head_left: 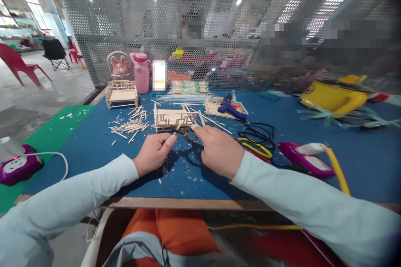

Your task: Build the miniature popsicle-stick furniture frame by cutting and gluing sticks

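My left hand (156, 152) is closed, its thumb pressed onto the curled fingers. A short thin wooden stick (179, 125) shows by its thumb tip and seems pinched there. My right hand (220, 149) is closed round a dark metal pair of pliers (186, 135), mostly hidden by the fingers; its jaws point toward the left thumb. Just behind both hands stands a miniature bench made of wooden sticks (171, 119). Loose cut sticks (131, 125) lie in a heap to the left. Small chips dot the blue mat below the hands.
A second stick bench (121, 94) stands back left. A blue glue gun (231, 108) rests on another stick piece (213, 106). A pink bottle (141, 74), a phone (159, 76), yellow handles (255, 147), a purple power socket (307, 160) and a yellow container (335, 96) surround the work area.
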`<move>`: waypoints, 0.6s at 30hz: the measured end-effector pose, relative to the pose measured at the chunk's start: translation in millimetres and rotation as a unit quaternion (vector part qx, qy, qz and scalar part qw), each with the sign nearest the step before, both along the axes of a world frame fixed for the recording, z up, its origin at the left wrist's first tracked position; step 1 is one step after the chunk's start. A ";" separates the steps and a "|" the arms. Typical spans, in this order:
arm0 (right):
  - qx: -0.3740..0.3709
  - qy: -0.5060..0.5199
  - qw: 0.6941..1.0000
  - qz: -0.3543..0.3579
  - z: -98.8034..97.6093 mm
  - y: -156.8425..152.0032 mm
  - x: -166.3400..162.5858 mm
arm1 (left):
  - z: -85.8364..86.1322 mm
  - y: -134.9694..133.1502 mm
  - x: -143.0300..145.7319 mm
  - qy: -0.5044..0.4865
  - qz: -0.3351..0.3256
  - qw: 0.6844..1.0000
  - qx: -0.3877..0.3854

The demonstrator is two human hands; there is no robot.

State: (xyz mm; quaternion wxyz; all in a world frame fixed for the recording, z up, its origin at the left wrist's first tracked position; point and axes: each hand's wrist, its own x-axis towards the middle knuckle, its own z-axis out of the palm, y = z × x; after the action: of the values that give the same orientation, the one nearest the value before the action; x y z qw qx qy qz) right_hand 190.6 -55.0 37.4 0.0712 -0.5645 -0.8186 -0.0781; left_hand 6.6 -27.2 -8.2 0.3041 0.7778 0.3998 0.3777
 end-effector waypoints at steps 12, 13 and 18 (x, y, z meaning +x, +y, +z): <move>-0.050 0.034 0.998 0.018 -34.5 -19.8 63.3 | 35.0 37.2 -56.4 0.310 -0.158 0.928 -0.132; -0.030 0.038 0.999 0.012 -39.9 -22.4 68.2 | 40.6 43.0 -66.4 0.322 -0.141 0.925 -0.146; 0.085 0.056 0.995 -0.007 -68.6 -27.8 79.9 | 44.5 70.3 -94.2 0.391 0.071 0.917 -0.040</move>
State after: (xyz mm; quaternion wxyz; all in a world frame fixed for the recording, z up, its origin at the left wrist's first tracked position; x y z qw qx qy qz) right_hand 270.5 -82.8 -31.2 0.1644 -0.5656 -0.7998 -0.1157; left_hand -87.6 43.1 36.2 0.1274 0.8203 0.5555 0.0477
